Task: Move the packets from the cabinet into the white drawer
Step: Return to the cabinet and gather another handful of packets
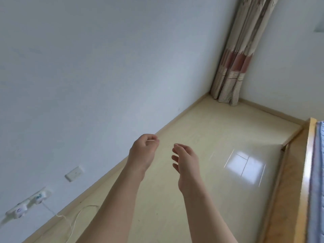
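- Both arms reach out over the floor (201, 123), mid-frame, hands apart.
- The left hand (142, 151) hangs with fingers (151, 137) loosely curled toward the thumb, gripping nothing.
- The right hand (187, 165), near it, has fingers (176, 157) relaxed and slightly bent, and also holds nothing.
- The packets: cannot tell where they lie from this view.
- Upper right, a curtain (235, 55) drops down the corner to the floor.
- At the right edge, a wooden bed frame (307, 172) runs beside a blue mattress (319, 172).
- Lower left, a socket (74, 173) and a power strip (26, 202) sit on the wall (87, 67), and a thin cable (70, 218) trails onto the floor.
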A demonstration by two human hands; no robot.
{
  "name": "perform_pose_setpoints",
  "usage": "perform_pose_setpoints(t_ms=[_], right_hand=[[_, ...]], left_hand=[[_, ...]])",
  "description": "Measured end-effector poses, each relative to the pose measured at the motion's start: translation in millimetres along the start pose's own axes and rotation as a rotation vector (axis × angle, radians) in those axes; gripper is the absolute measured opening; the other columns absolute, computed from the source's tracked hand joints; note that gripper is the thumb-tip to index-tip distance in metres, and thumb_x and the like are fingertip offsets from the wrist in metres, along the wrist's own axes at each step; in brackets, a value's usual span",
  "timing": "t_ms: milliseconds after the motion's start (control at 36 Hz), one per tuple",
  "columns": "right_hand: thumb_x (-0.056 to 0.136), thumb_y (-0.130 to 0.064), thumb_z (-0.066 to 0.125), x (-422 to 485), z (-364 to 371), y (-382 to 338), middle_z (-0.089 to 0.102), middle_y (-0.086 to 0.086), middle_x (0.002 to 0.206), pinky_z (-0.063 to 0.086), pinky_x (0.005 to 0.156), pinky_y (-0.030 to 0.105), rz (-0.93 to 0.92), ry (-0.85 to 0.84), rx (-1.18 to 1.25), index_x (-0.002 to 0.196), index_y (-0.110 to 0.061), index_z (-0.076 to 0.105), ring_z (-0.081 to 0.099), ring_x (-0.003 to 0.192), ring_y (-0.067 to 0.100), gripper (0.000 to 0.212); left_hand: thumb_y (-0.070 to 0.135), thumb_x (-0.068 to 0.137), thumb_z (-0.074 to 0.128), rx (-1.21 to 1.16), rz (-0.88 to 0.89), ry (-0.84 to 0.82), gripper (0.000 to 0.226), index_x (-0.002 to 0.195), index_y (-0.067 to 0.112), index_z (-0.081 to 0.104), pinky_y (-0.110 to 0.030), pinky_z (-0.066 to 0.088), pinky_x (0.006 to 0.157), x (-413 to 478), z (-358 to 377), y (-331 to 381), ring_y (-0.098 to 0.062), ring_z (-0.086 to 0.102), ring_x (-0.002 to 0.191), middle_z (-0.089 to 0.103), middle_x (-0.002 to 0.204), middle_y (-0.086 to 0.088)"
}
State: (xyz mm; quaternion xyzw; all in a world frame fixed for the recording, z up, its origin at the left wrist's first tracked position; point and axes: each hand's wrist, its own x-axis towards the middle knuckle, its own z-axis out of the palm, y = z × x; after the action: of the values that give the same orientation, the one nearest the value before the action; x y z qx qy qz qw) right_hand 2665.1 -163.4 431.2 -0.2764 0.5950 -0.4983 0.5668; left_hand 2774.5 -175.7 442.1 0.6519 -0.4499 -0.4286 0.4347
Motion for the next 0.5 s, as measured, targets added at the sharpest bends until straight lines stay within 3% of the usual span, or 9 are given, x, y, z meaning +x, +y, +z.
perform_pose_setpoints(t_ms=[250, 417, 500], right_hand=[[0.094, -0.018, 0.051, 168.3, -42.5, -56.4, 0.058, -0.004, 0.092, 0.043, 0.069, 0.024, 0.009, 0.181, 0.128, 0.087, -0.023, 0.057, 0.054, 0.088, 0.015, 0.010], [0.094, -0.018, 0.052, 288.4, -82.3, -131.9, 0.058, -0.004, 0.093, 0.042, 0.076, 0.026, -0.020, 0.222, 0.140, 0.088, -0.022, 0.057, 0.053, 0.086, 0.013, 0.008], [0.093, -0.018, 0.052, 344.3, -104.9, -172.9, 0.055, -0.003, 0.088, 0.041, 0.072, 0.025, -0.061, 0.254, 0.152, 0.085, -0.022, 0.057, 0.052, 0.085, 0.014, 0.010]], left_hand=[[0.020, 0.094, 0.051, 0.041, 0.062, -0.210, 0.011, 0.102, 0.022, 0.059, -0.027, 0.043, 0.081, 151.7, 124.8, 46.9, -0.014, 0.055, 0.097, 0.057, 0.092, 0.009], [0.021, 0.095, 0.050, 0.082, 0.103, -0.255, 0.014, 0.105, 0.021, 0.059, -0.028, 0.045, 0.083, 253.7, 220.5, 108.0, -0.015, 0.055, 0.099, 0.057, 0.093, 0.009], [0.020, 0.094, 0.050, 0.063, 0.133, -0.268, 0.014, 0.104, 0.023, 0.059, -0.030, 0.046, 0.086, 298.4, 268.2, 140.5, -0.014, 0.055, 0.099, 0.058, 0.094, 0.010]])
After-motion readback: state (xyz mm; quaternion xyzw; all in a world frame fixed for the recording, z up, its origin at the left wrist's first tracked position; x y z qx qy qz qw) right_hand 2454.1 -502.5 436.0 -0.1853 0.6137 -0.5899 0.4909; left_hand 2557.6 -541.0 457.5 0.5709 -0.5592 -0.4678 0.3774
